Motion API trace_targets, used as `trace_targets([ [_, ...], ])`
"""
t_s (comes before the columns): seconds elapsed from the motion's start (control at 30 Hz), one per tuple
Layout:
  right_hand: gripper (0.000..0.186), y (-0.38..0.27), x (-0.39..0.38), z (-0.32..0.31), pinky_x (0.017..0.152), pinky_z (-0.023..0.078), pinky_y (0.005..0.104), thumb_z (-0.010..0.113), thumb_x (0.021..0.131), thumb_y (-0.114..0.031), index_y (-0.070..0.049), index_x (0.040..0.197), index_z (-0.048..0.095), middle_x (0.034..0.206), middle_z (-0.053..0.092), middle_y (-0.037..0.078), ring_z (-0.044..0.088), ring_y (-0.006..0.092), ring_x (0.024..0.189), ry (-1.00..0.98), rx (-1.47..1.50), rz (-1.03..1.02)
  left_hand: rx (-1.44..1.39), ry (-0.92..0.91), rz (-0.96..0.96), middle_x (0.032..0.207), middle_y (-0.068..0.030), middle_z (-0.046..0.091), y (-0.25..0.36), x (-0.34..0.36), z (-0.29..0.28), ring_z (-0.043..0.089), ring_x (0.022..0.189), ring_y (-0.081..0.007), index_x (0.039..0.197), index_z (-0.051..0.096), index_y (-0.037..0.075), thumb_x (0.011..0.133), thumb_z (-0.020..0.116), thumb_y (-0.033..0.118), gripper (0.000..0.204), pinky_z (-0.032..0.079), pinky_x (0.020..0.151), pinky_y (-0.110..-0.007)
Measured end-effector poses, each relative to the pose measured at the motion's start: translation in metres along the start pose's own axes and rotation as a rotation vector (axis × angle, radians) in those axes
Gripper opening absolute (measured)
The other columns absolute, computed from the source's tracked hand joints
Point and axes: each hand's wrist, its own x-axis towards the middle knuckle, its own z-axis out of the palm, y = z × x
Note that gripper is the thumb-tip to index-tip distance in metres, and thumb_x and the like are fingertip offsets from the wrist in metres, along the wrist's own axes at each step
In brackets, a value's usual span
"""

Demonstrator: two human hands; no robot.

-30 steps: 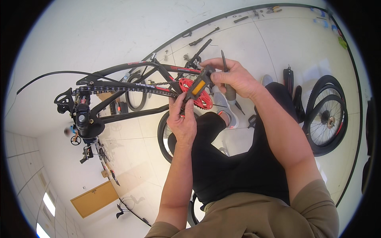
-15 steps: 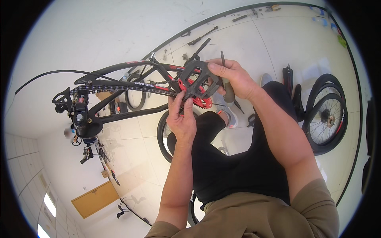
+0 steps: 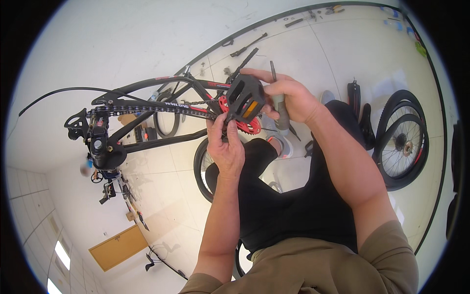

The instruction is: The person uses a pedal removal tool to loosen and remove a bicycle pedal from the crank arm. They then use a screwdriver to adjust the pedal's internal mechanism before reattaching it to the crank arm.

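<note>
Brown cloth is covering the torso in a shirt [image 3: 313, 269] at the lower edge, and black trousers [image 3: 298, 215] are spreading beyond it. Above the knees, the left hand [image 3: 226, 149] is pinching the inner end of a black pedal [image 3: 240, 105] between thumb and fingertips; what lies right under the tips is partly hidden. The right hand [image 3: 289, 98] is curling around a grey-handled tool [image 3: 281, 117], its shaft pointing up past the index finger, while the thumb side is meeting the pedal's outer end. The pedal is sitting tilted between both hands, in front of a red chainring [image 3: 252, 126], with an orange reflector [image 3: 250, 108] showing on its edge.

To the left, a black frame [image 3: 166, 139] is reaching away from the hands, a chain [image 3: 147, 111] running along it and a cable [image 3: 68, 89] arching over its far end. Below, a grey shoe [image 3: 285, 147] is resting on the floor beside the knee, and a wheel [image 3: 200, 166] is showing partly behind the left leg. To the right, a saddle [image 3: 367, 130] is lying near two overlapping wheels [image 3: 401, 142]. Farther off, a hammer [image 3: 299, 20] and pliers [image 3: 335, 10] are lying by the wall; at lower left, a tan door [image 3: 119, 247] is standing.
</note>
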Motion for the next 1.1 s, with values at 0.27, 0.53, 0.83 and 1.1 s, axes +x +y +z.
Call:
trace_targets([
  [0.27, 0.06, -0.001, -0.001, 0.003, 0.053, 0.043, 0.0247, 0.072, 0.089, -0.015, -0.004, 0.144, 0.052, 0.08, 0.061, 0.002, 0.053, 0.0104, 0.06, 0.14, -0.188, 0.022, 0.005, 0.017, -0.011, 0.101, -0.0027, 0.064, 0.004, 0.001, 0.001, 0.057, 0.089, -0.0092, 0.124, 0.062, -0.003, 0.101, 0.061, 0.008, 0.025, 0.049, 0.081, -0.024],
  [0.53, 0.037, 0.002, 0.004, 0.007, 0.053, 0.044, 0.0243, 0.079, 0.088, -0.023, -0.003, 0.118, 0.071, 0.079, 0.06, 0.0, 0.051, 0.0085, 0.059, 0.377, -0.341, -0.014, 0.02, 0.025, -0.009, 0.105, -0.0039, 0.064, -0.004, 0.0, -0.001, 0.058, 0.089, -0.009, 0.13, 0.061, -0.003, 0.1, 0.063, 0.005, 0.031, 0.049, 0.082, -0.024],
  [0.83, 0.037, 0.007, 0.008, -0.004, 0.046, 0.042, 0.025, 0.087, 0.081, -0.032, -0.003, 0.084, 0.065, 0.069, 0.06, 0.003, 0.052, 0.0094, 0.05, 0.407, -0.349, -0.034, -0.044, 0.039, -0.029, 0.105, -0.0083, 0.069, 0.004, 0.002, 0.002, 0.064, 0.094, -0.0107, 0.13, 0.059, -0.004, 0.094, 0.07, 0.001, 0.038, 0.052, 0.085, -0.026],
  [1.1, 0.031, 0.013, 0.01, -0.005, 0.05, 0.043, 0.0273, 0.081, 0.088, -0.031, -0.009, 0.08, 0.061, 0.078, 0.057, 0.001, 0.053, 0.0103, 0.055, 0.372, -0.197, -0.023, 0.025, 0.07, 0.022, 0.112, -0.0112, 0.07, 0.01, 0.008, 0.005, 0.065, 0.102, -0.0162, 0.122, 0.062, -0.004, 0.093, 0.071, 0.0, 0.03, 0.052, 0.093, -0.03],
])
